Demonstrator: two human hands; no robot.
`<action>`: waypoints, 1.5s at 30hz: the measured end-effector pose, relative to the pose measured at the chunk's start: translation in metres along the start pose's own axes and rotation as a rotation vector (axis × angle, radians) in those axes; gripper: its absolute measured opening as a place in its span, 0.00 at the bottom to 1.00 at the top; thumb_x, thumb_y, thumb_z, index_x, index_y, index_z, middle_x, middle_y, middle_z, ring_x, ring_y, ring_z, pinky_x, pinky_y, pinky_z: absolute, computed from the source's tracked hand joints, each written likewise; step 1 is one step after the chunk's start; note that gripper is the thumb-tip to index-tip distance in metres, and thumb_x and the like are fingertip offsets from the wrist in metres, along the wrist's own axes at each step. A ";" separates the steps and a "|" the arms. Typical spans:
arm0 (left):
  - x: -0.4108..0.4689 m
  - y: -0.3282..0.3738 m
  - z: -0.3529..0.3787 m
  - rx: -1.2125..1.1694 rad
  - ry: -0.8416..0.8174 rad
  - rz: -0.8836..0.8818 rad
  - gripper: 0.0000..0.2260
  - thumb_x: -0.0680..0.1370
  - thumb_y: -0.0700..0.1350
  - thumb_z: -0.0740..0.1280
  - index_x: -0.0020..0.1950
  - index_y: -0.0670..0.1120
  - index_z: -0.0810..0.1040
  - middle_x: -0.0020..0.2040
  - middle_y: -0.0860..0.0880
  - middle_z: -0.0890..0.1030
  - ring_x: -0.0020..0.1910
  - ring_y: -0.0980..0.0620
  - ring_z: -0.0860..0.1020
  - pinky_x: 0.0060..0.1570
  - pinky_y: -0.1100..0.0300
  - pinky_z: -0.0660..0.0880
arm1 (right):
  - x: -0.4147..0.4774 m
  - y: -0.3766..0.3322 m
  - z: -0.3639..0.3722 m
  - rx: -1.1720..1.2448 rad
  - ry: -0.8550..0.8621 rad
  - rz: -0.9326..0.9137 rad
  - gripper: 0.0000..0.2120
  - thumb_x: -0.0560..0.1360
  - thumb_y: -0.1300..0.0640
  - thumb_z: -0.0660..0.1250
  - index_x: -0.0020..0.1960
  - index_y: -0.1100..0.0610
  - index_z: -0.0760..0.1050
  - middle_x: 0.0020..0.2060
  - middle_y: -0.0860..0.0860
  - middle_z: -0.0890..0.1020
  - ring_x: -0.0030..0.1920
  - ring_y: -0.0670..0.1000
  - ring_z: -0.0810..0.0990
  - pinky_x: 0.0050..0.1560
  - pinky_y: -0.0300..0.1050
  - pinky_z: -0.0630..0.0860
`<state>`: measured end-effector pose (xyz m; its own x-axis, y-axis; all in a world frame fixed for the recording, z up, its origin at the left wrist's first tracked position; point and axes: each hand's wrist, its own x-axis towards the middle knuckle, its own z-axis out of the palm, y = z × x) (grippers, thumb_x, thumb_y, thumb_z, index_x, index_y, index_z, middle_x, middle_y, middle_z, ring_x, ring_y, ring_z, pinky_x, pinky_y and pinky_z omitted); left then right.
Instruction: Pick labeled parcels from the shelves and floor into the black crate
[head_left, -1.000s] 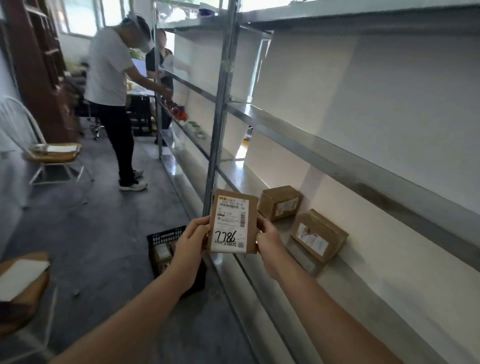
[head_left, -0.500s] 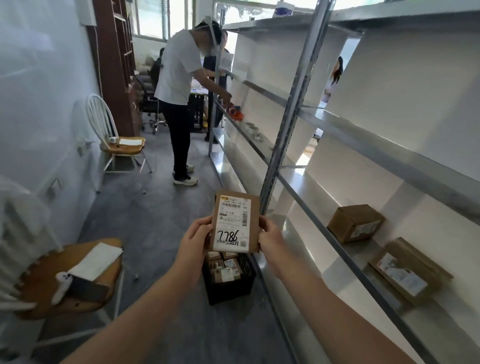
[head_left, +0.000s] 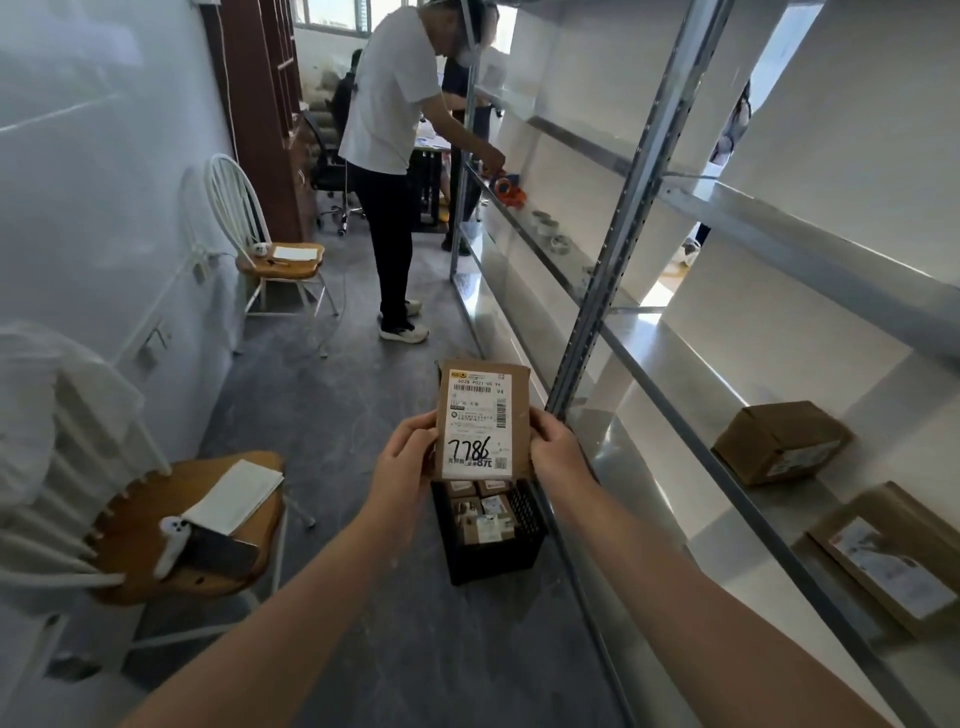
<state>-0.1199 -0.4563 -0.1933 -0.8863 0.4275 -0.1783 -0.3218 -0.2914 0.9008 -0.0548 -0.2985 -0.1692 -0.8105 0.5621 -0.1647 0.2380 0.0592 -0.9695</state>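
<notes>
While both forearms are reaching forward from the bottom of the view, the left hand and the right hand are holding a flat brown parcel upright between them. Each hand is gripping one lower side edge with curled fingers. The parcel's white label is facing the camera, with 7786 handwritten on it in black. The parcel is hanging in the air, touching nothing but the hands.

In the view the parcel is sitting just above the black crate. The crate is standing on the grey floor, right beside the foot of the metal rack, and is holding several small labelled boxes.

To the left, a near chair with a wooden seat is carrying a folded white paper and a white handheld device. A dark flat thing, possibly a phone, is lying beside them.

To the right, a flat shelf parcel is lying label up on the rack's low shelf. A boxier carton is sitting further along the same shelf, and both are well apart from the hands.

Further down the aisle, a second chair is standing against the left wall with paper on its seat. Beyond it a person in a white shirt is leaning toward a higher shelf of the rack, hands close to an orange tape dispenser. Some tape rolls are lying on that shelf, nearer the camera.
</notes>
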 end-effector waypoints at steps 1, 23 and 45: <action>0.004 0.000 0.003 0.005 -0.003 0.004 0.11 0.81 0.39 0.59 0.60 0.44 0.78 0.52 0.43 0.85 0.47 0.49 0.83 0.39 0.60 0.79 | 0.007 0.000 -0.002 0.007 0.001 0.004 0.18 0.83 0.61 0.56 0.72 0.54 0.70 0.57 0.54 0.83 0.50 0.48 0.84 0.39 0.37 0.82; 0.110 -0.040 0.125 0.037 0.099 -0.061 0.12 0.81 0.38 0.60 0.61 0.44 0.78 0.51 0.44 0.85 0.46 0.50 0.84 0.39 0.59 0.79 | 0.148 0.015 -0.105 0.093 -0.077 0.074 0.18 0.83 0.62 0.55 0.70 0.52 0.72 0.51 0.51 0.84 0.44 0.47 0.85 0.36 0.39 0.81; 0.175 -0.045 0.101 -0.139 0.142 -0.120 0.12 0.81 0.39 0.60 0.63 0.44 0.76 0.51 0.43 0.85 0.46 0.48 0.85 0.37 0.60 0.80 | 0.211 0.008 -0.069 -0.002 -0.116 0.120 0.18 0.84 0.60 0.54 0.73 0.52 0.68 0.58 0.54 0.82 0.42 0.44 0.83 0.31 0.32 0.77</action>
<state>-0.2267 -0.2819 -0.2249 -0.8735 0.3442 -0.3442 -0.4623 -0.3652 0.8081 -0.1870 -0.1225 -0.1990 -0.8327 0.4663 -0.2988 0.3374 -0.0007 -0.9414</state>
